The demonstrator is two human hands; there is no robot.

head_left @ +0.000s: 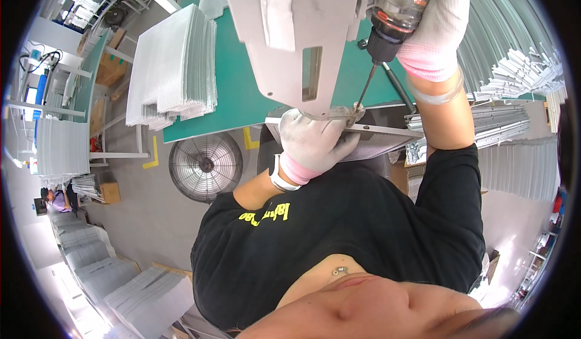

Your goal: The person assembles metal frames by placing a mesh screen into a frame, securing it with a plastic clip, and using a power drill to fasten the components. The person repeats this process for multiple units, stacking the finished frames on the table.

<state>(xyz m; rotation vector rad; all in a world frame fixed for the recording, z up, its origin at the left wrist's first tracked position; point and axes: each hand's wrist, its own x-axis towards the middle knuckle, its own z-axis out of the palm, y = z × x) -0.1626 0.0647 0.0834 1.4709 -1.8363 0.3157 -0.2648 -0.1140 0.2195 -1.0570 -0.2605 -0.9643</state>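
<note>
Evidently the fastening is in progress: near the centre of the frame the tip of the electric screwdriver (396,9) meets a small metal fitting (353,114) at the edge of a flat grey panel (387,134). The right hand (437,21), in a white glove with a pink cuff, is wrapped closed around the tool's body at the upper right. The left hand (315,142), gloved the same way, is clenched on the panel edge just beside the fitting, pinning it in place. Whether the screw is fully seated cannot be told; the bit is engaged, so this fixing looks unfinished. A pale grey bracket (290,30) hangs above the hands at top centre.

Beneath lies a green workbench (239,91) carrying a stack of white mesh sheets (175,61) at upper left. On the grey floor stands a round fan (206,166), left of centre. More stacked sheets (520,163) fill the right edge, and another person sits far left
</note>
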